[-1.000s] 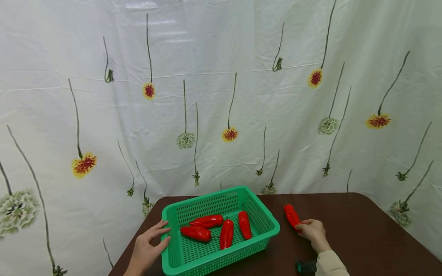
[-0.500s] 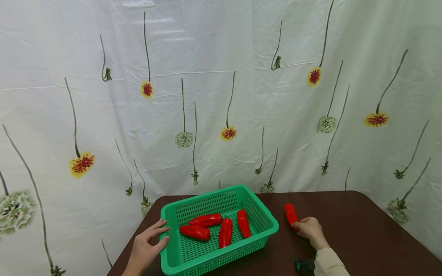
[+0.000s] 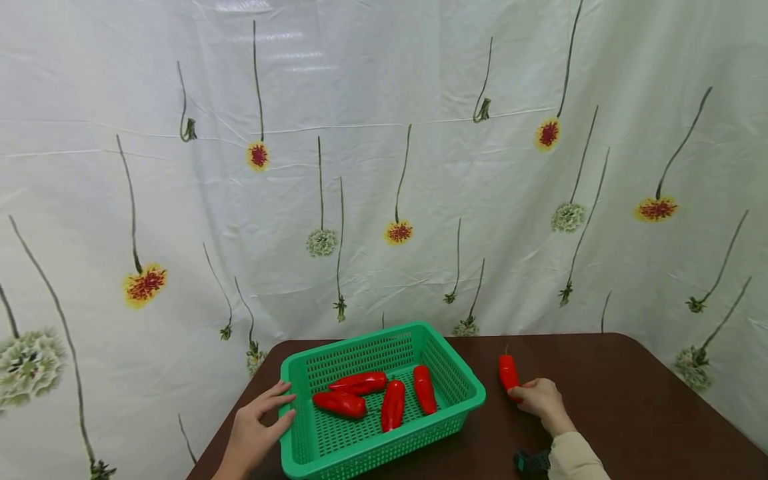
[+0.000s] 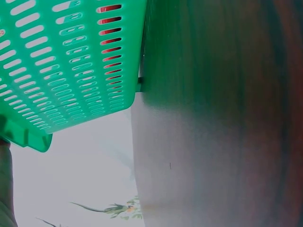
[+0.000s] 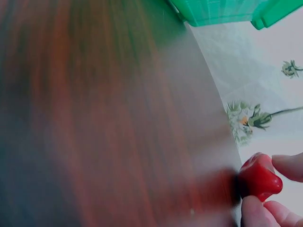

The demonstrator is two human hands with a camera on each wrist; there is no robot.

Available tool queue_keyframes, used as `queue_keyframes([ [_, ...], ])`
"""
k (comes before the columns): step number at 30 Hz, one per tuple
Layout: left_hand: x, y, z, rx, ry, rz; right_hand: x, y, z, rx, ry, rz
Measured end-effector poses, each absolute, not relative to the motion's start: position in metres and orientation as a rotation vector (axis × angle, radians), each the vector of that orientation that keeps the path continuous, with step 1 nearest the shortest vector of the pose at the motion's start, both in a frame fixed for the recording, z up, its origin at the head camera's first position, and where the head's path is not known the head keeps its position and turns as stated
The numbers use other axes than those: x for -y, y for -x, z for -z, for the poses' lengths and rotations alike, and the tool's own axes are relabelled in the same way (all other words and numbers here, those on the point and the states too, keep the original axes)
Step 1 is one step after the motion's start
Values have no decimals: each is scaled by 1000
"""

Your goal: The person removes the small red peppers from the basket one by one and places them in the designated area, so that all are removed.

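Observation:
In the head view, my right hand (image 3: 540, 403) pinches the near end of a red pepper (image 3: 507, 372) on the brown table, right of a green basket (image 3: 390, 456). The pepper's stem points away from me. Seen from the right wrist, thumb and fingertips sit on either side of the pepper's rounded end (image 5: 259, 178). My left hand (image 3: 255, 427) rests with loosely extended fingers at the basket's left rim. Several glossy red peppers (image 3: 393, 405) lie inside the basket. From the left wrist, only part of a finger shows beside the slotted basket wall (image 4: 71, 61).
The dark brown table (image 3: 618, 400) has rounded far corners. Close behind it hangs a white curtain (image 3: 372, 87) printed with flowers. A black and green object (image 3: 531, 463) is near the right wrist.
The pepper in my right hand has turned slightly, its stem end shifting to the right and its body pointing straighter away. My left hand and the basket stay put.

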State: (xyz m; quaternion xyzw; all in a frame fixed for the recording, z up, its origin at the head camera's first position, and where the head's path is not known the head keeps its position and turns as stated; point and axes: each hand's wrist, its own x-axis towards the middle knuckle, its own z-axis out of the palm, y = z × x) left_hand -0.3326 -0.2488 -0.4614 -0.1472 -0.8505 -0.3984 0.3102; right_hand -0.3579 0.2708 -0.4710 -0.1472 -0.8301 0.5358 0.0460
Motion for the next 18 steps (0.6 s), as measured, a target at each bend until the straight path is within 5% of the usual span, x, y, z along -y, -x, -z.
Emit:
queue_keyframes([
  [18, 249, 333, 463, 2241, 403, 1033, -294, 351, 455, 2595, 438, -1653],
])
